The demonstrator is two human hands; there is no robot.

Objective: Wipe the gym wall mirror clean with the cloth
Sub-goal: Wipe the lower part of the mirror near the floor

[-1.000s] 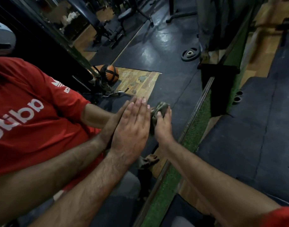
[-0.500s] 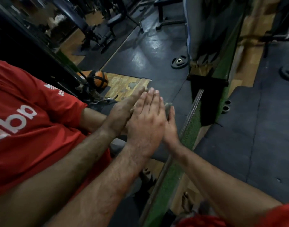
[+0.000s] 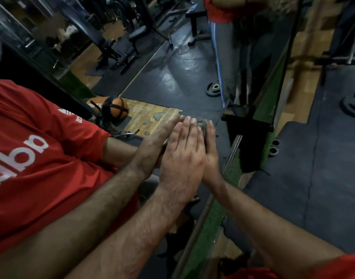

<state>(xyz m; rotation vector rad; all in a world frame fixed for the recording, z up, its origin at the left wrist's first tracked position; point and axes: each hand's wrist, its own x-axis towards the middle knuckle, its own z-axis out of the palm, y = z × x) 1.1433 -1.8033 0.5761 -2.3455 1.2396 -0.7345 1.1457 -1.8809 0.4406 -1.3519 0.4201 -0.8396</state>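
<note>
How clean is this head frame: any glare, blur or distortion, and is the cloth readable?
Head view: dim overall, with pale glare on the dark floor; the top right is smeared by blur and straight lines bow at the wide-angle edges; the left hand is sharp, but the cloth is a small grey sliver past its fingers, beside the right hand.

Glossy glass mirror (image 3: pixel 172 81); crumpled grey fabric cloth (image 3: pixel 202 124); matt rubber floor (image 3: pixel 313 178).
</note>
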